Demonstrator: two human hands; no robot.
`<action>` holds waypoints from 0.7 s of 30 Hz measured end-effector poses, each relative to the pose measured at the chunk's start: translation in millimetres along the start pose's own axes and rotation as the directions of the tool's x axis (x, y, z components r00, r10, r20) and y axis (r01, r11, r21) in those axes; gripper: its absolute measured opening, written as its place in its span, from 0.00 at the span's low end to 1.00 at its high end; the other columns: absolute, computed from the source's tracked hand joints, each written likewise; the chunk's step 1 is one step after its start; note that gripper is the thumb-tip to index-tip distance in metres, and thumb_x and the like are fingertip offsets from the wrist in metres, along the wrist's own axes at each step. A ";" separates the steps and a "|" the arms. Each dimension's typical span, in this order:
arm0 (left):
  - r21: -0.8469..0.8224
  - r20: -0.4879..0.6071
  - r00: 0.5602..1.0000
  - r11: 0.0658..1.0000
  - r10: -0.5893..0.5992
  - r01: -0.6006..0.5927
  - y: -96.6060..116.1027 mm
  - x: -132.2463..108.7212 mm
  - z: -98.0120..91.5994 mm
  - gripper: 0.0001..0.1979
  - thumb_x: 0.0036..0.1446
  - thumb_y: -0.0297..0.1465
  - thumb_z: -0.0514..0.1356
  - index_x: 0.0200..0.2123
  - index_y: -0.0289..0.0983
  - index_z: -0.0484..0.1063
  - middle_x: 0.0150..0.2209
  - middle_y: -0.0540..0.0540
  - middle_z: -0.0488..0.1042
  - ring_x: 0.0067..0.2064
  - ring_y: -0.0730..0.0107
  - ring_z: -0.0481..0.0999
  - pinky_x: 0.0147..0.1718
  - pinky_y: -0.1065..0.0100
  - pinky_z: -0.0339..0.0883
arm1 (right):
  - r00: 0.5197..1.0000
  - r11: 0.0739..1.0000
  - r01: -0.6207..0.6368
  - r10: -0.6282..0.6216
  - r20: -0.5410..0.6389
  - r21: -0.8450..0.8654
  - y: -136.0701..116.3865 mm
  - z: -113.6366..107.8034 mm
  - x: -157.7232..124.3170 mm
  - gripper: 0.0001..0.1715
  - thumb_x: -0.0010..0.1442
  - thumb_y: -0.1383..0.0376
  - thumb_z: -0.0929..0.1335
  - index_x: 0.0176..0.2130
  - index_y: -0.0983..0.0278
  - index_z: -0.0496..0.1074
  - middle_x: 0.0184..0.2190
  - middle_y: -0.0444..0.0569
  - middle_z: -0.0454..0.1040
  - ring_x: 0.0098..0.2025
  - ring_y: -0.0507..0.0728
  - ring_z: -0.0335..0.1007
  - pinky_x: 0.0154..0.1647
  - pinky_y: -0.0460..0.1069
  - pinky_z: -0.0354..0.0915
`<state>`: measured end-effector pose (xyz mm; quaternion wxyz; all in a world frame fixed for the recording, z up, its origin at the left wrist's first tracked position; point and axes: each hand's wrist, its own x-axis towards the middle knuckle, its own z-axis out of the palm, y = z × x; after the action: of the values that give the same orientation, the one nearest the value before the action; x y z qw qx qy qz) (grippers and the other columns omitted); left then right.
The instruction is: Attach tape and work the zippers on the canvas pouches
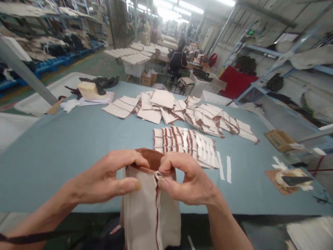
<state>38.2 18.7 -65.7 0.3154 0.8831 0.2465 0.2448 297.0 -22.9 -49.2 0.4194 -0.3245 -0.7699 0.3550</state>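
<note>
A cream fabric bag piece (142,211) with a brown inside and a brown-edged seam down its front hangs upright at the table's near edge. Its top rim is held by both hands. My left hand (111,177) grips the rim left of the seam, fingers curled inside and thumb on the outer face. Right at the seam's top, my right hand (186,178) pinches the folded edge between thumb and fingers. Beyond the hands lies a row of overlapping cream pieces with brown edges (179,140), with white strips on some of them.
A loose heap of cream pieces (161,100) covers the far middle of the blue-green table (65,146). Two white strips (229,169) lie right of the row. A yellowish block (90,90) sits at far left, a cardboard box (279,140) at right. A person (178,60) is in the background.
</note>
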 end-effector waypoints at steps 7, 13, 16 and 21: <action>-0.233 0.002 1.000 0.973 0.006 -0.006 22.8 18.4 3.5 0.05 0.68 0.31 0.62 0.39 0.37 0.78 0.33 0.51 0.81 0.33 0.71 0.78 0.36 0.74 0.71 | 0.998 0.974 0.062 -0.063 0.002 -0.219 -1.7 9.9 -0.8 0.10 0.60 0.71 0.68 0.29 0.60 0.65 0.24 0.39 0.68 0.27 0.50 0.63 0.31 0.46 0.58; -0.299 0.030 0.994 0.948 -0.101 0.105 24.5 21.2 9.2 0.09 0.67 0.30 0.61 0.33 0.36 0.78 0.26 0.54 0.75 0.27 0.75 0.70 0.29 0.77 0.64 | 0.999 0.949 0.036 -0.041 -0.010 -0.313 -1.6 6.6 -7.8 0.08 0.60 0.70 0.67 0.30 0.60 0.67 0.25 0.40 0.71 0.28 0.51 0.65 0.33 0.47 0.59; -0.299 0.060 0.986 0.940 -0.154 0.165 24.5 21.4 14.1 0.11 0.67 0.31 0.60 0.32 0.36 0.78 0.26 0.53 0.74 0.27 0.75 0.68 0.27 0.77 0.63 | 1.000 0.962 -0.021 0.017 -0.016 -0.271 7.3 8.8 -11.9 0.07 0.61 0.69 0.67 0.30 0.60 0.67 0.26 0.41 0.72 0.29 0.52 0.67 0.34 0.47 0.61; -0.259 0.009 0.968 0.934 -0.252 0.245 31.0 20.7 20.8 0.11 0.62 0.33 0.59 0.28 0.37 0.74 0.25 0.54 0.73 0.28 0.74 0.69 0.29 0.76 0.65 | 0.998 0.985 -0.063 0.066 0.012 -0.160 20.8 16.3 -14.0 0.08 0.63 0.66 0.68 0.31 0.60 0.68 0.26 0.41 0.72 0.29 0.52 0.66 0.33 0.47 0.61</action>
<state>74.9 0.8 -53.1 0.4530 0.7932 0.3259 0.2435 293.0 -27.4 -78.4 0.3736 -0.3786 -0.7886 0.3085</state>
